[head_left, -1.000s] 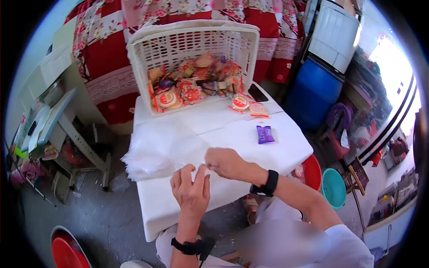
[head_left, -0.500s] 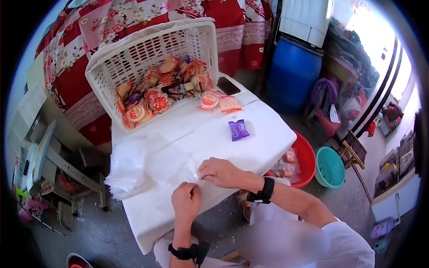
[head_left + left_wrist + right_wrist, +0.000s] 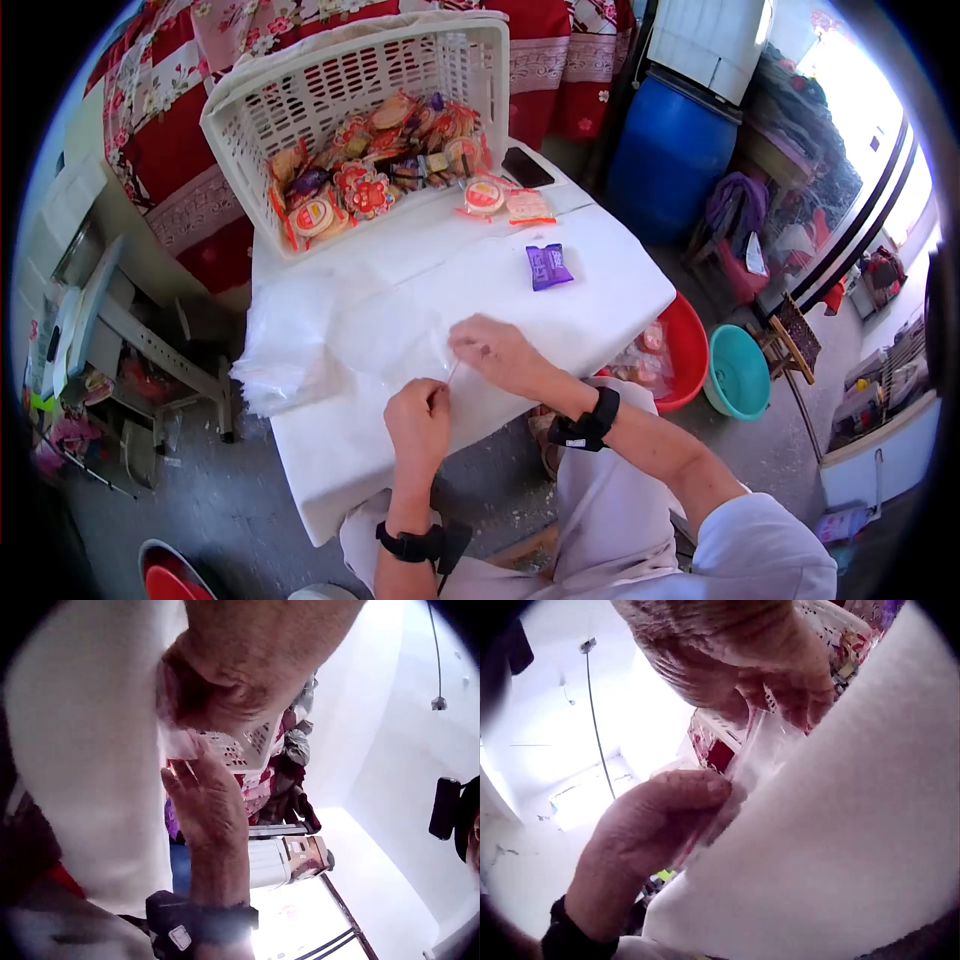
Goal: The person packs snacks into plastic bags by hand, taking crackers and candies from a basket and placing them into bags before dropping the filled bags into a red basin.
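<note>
A clear plastic zip bag with a pink-red strip along its mouth is stretched between both hands over the near side of the white table. My left hand pinches its edge, thumb on top, as the right wrist view shows. At the other end of the mouth, my right hand holds the bag with thumb and bent fingers. A stack of clear plastic bags lies to the left on the table. Beyond the right hand lies a small purple wrapped snack.
A white basket tipped on its side holds many wrapped snacks at the back. Two wrapped round biscuits and a dark phone lie beside it. Right of the table stand a red basin with packed bags and a teal basin.
The left hand has gone from spread fingers to pinching the bag's edge. The right hand stays near the bag's mouth, and the bag is now drawn between both hands. The head view has shifted.
</note>
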The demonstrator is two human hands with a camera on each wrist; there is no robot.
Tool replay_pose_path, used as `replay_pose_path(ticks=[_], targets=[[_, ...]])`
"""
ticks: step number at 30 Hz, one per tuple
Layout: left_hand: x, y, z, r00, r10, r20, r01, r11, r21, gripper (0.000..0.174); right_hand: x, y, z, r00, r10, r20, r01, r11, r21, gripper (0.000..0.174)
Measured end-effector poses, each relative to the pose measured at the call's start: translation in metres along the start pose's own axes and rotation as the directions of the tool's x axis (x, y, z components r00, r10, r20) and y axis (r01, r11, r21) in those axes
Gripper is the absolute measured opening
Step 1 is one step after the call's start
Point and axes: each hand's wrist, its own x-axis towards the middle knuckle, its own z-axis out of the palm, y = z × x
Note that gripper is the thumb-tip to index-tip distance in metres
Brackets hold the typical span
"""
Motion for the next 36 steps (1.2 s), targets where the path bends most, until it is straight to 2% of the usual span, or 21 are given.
replay_pose_path(ticks=[2,3,4,6,8,10,14,15,17,18,20,22,23,24,26,27,30,32,34,35,36], targets=[[-0.001,0.002,-0.001,0.998,-0.06,0.004,0.06,0.997,-0.041,0.008,-0.007,-0.014,-0.004,0.949,0.108,-0.296,-0.103,0.994,0.032,0.016],[-0.001,0.002,-0.001,0.995,-0.103,-0.012,0.102,0.992,-0.074,0.007,-0.011,-0.015,-0.006,0.928,0.039,-0.371,-0.049,0.999,-0.02,0.019],[-0.001,0.002,-0.001,0.989,-0.144,-0.027,0.141,0.984,-0.108,0.006,-0.015,-0.018,-0.007,0.929,0.041,-0.369,-0.052,0.998,-0.019,0.019],[-0.002,0.002,0.0,0.986,-0.161,-0.044,0.155,0.98,-0.123,0.006,-0.025,-0.027,-0.009,0.913,0.357,-0.196,-0.313,0.924,0.221,0.02],[-0.001,0.005,0.001,0.983,-0.171,-0.061,0.161,0.977,-0.139,0.007,-0.028,-0.033,-0.001,0.912,0.375,-0.167,-0.33,0.912,0.244,0.022],[-0.001,0.011,0.002,0.983,-0.168,-0.067,0.157,0.977,-0.146,0.011,-0.026,-0.043,0.002,0.886,0.462,0.035,-0.448,0.835,0.319,0.024],[0.0,0.007,0.004,0.985,-0.148,-0.086,0.129,0.972,-0.196,0.015,-0.018,-0.028,0.015,0.902,0.432,0.007,-0.388,0.803,0.452,0.027],[0.001,0.003,0.002,0.975,-0.154,-0.163,0.109,0.961,-0.253,0.012,-0.017,-0.026,0.013,0.903,0.429,0.004,-0.384,0.805,0.452,0.027],[0.003,-0.001,-0.002,0.957,-0.164,-0.238,0.085,0.947,-0.31,0.009,-0.021,-0.021,0.007,0.89,0.457,0.004,-0.449,0.874,0.188,0.02],[0.004,0.004,-0.007,0.94,-0.097,-0.326,0.031,0.979,-0.2,0.008,-0.022,-0.022,0.005,0.89,0.456,0.002,-0.449,0.874,0.186,0.02],[0.005,0.007,-0.008,0.916,-0.021,-0.401,-0.016,0.996,-0.087,0.007,-0.027,-0.026,0.004,0.959,0.283,-0.026,-0.271,0.881,-0.388,0.016],[0.002,0.011,-0.001,0.906,0.22,-0.361,-0.18,0.973,0.142,0.007,-0.032,-0.038,0.009,0.973,0.186,-0.137,-0.229,0.854,-0.466,0.016],[0.001,0.011,0.002,0.904,0.227,-0.363,-0.19,0.972,0.136,0.007,-0.034,-0.044,0.01,0.969,0.073,-0.237,-0.194,0.816,-0.545,0.017],[-0.001,0.01,0.005,0.916,0.242,-0.319,-0.202,0.967,0.153,0.008,-0.037,-0.046,0.01,0.967,0.067,-0.247,-0.197,0.81,-0.552,0.017],[-0.001,0.012,0.01,0.923,0.262,-0.283,-0.224,0.962,0.158,0.008,-0.041,-0.05,0.006,0.909,-0.396,-0.13,0.271,0.799,-0.537,0.018],[-0.002,0.017,0.009,0.935,0.236,-0.264,-0.204,0.968,0.143,0.007,-0.044,-0.061,0.006,0.888,-0.44,-0.136,0.317,0.798,-0.512,0.017],[-0.002,0.015,0.011,0.929,0.235,-0.285,-0.212,0.971,0.11,0.005,-0.052,-0.062,-0.001,0.842,-0.492,-0.222,0.312,0.78,-0.543,0.019],[-0.002,0.012,0.012,0.937,0.224,-0.269,-0.194,0.972,0.133,0.006,-0.055,-0.062,-0.002,0.844,-0.505,-0.182,0.348,0.772,-0.532,0.016],[-0.001,0.014,0.012,0.934,0.237,-0.267,-0.209,0.969,0.131,0.008,-0.057,-0.053,0.007,0.896,-0.431,0.107,0.412,0.718,-0.561,0.016],[-0.001,0.015,0.012,0.931,0.251,-0.264,-0.223,0.966,0.131,0.011,-0.058,-0.032,0.017,0.952,-0.288,0.105,0.296,0.772,-0.563,0.026],[-0.002,0.017,0.012,0.93,0.257,-0.262,-0.229,0.964,0.131,0.011,-0.056,-0.03,0.016,0.952,-0.289,0.099,0.293,0.771,-0.565,0.026]])
